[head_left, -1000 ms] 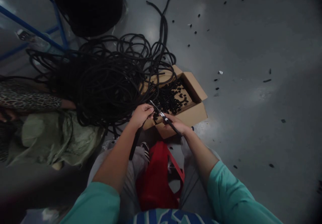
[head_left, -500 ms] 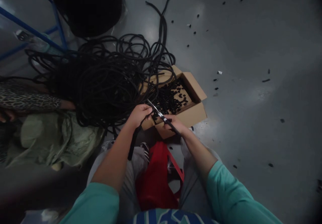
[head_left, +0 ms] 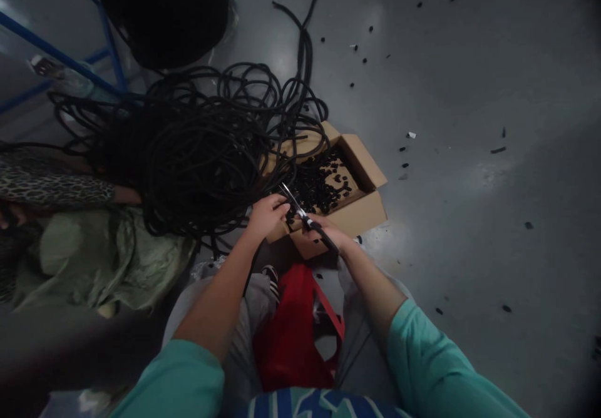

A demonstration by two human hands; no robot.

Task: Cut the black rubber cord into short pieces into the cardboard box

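Note:
My right hand [head_left: 323,230] is closed on a pair of scissors [head_left: 292,199] with bright metal blades and dark, white-marked handles. The blades point up and left, slightly apart, over the near left part of an open cardboard box [head_left: 361,214]. Close beside the blades, my left hand [head_left: 268,216] has its fingers pinched on a black cord [head_left: 252,268]; most of it is hidden behind my hand and forearm. Many short black cord pieces [head_left: 322,183] lie inside the box. A big tangle of black cord [head_left: 197,149] spreads left of the box, some loops crossing its rim.
A red bag [head_left: 286,336] lies between my legs. Another person's patterned sleeve [head_left: 56,183] and olive cloth [head_left: 107,255] are at left. Behind stand a large black bundle [head_left: 164,14] and a blue metal frame [head_left: 56,45]. Small black scraps dot the grey floor [head_left: 469,218].
My left hand has shifted right, closer to the scissors, and turned. The hanging black cord now shows less below it. The blades have moved slightly right and look a little wider apart.

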